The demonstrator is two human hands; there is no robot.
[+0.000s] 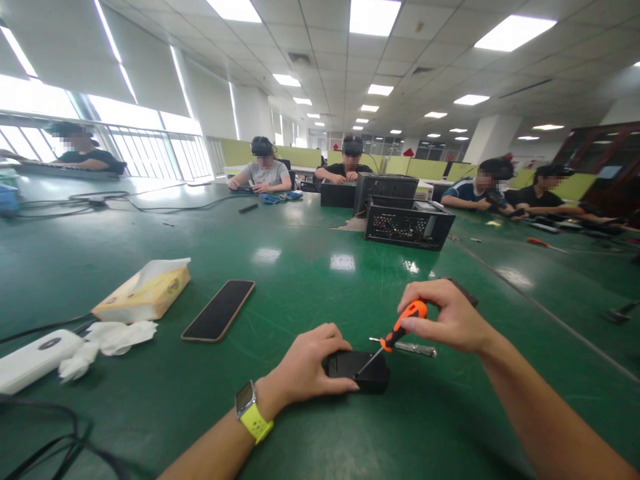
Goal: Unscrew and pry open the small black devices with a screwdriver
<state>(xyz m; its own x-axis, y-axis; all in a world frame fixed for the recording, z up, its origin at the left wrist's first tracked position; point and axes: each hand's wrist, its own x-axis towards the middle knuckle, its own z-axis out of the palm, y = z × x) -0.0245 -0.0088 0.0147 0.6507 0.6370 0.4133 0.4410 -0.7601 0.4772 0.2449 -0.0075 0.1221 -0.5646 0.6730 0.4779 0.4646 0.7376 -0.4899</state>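
Observation:
My left hand (306, 363) grips a small black box-shaped device (361, 371) lying on the green table (310, 267), fingers closed over its left end. My right hand (447, 315) is closed round an orange-handled screwdriver (395, 335) whose thin tip slants down onto the top of the black device. A second metal tool (413, 347) lies on the table just behind the device. My left wrist wears a watch with a yellow strap (253, 412).
A dark phone (219, 310), a tissue box (144, 292), crumpled tissues (113, 338) and a white power bank (35, 359) lie to the left. Black computer cases (407, 223) stand mid-table. Several other people sit along the far edge. Cables trail at the lower left.

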